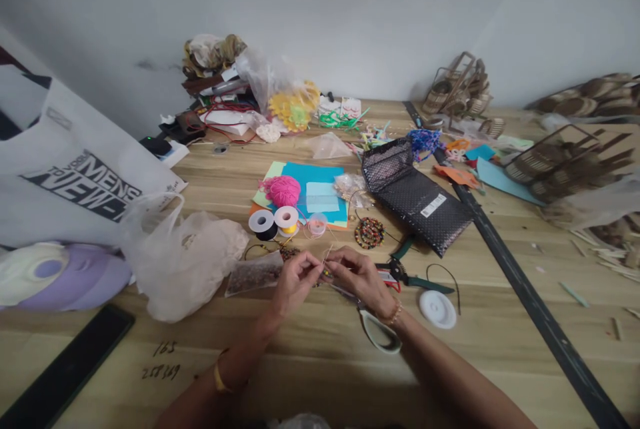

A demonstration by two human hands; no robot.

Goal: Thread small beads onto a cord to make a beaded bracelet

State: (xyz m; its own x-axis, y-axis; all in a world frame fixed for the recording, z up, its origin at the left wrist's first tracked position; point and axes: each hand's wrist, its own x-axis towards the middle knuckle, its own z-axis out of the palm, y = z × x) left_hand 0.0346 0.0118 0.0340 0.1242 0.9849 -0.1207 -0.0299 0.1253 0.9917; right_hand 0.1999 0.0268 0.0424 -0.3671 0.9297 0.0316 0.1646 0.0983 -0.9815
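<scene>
Over the near middle of the table, my left hand [299, 280] and my right hand [359, 277] meet fingertip to fingertip. Both pinch a thin, pale cord [329, 253], its short end poking up between them. A small yellow bead [327, 273] shows just below the fingertips; whether it is threaded I cannot tell. Beside my left hand lies a clear bag of small dark beads [255, 273]. Scissors [380, 333] lie partly under my right hand, with green-handled pliers [400, 271] just beyond. A coil of multicoloured beads [369, 233] rests farther back.
Behind my hands stand a black thread spool [263, 223], a yellow one [287, 220] and pink yarn [284, 190]. A black bubble mailer [417, 199] lies to the right, near a white spool [437, 309]. On the left are a plastic bag [185, 262] and a phone [70, 365].
</scene>
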